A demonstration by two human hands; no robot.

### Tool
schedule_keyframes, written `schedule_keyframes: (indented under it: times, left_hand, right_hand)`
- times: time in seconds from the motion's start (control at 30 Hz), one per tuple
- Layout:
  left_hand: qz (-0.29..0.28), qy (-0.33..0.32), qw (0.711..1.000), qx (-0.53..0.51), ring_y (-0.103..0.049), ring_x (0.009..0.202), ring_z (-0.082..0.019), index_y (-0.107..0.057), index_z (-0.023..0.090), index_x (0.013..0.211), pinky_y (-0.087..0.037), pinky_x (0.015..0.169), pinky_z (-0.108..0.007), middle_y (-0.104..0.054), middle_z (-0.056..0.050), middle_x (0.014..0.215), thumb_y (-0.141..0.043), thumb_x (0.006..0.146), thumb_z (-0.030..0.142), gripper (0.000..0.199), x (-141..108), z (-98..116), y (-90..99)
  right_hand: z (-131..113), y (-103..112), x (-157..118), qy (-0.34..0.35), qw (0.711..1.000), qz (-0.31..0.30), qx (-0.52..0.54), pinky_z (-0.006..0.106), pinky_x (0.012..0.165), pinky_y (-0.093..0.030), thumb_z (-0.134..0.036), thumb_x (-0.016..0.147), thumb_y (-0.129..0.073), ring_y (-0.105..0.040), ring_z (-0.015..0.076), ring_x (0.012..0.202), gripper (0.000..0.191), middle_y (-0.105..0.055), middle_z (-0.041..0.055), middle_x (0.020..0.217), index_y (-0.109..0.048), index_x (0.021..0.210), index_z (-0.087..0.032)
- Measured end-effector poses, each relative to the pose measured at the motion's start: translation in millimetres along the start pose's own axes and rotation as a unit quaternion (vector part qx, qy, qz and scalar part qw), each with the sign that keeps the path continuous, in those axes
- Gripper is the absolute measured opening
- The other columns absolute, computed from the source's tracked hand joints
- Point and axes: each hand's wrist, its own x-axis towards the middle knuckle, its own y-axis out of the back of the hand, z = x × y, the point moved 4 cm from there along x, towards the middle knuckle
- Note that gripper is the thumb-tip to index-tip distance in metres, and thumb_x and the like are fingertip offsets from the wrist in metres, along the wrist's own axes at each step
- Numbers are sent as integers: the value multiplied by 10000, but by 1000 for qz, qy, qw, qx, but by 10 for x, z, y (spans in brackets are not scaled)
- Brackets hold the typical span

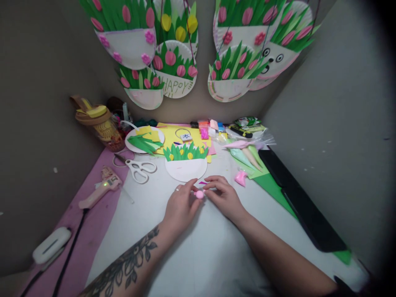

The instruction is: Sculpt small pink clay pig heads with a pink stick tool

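Between my hands is a small pink clay piece [199, 194] with little bumps at its sides. My left hand [184, 202] pinches it with thumb and fingers. The fingertips of my right hand [223, 196] are closed together at its right edge, at a small pink bit. A thin purple strip [203, 182] lies just beyond the fingers. Behind my hands rests a white half plate [186, 168] with green paper grass and small yellow tulips. To the right of my right hand sits a bag of pink clay [240, 178].
White scissors [140, 168] and a pink glue gun [103, 187] lie left. A plate with green paper [145, 139] and a tumbler [100, 126] stand behind them. Piping bags [246, 156] and a long black object [305, 206] are right. Decorated plates [232, 88] hang on the wall.
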Motion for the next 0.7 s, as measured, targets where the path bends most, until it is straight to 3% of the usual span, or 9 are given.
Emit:
schedule_keyframes:
  times: [0.7]
  left_hand:
    - [2,10,1000,-4,-587,982,-238,-432,191,1302,-462,857,-386,-675,-67,1055,-568,859,254,467,7,-12,10]
  right_hand:
    - [-24,-7,4,1,1000,-4,0,412,933,-459,-286,807,-670,-564,221,1071,56,-649,56,1068,-720,827,-270]
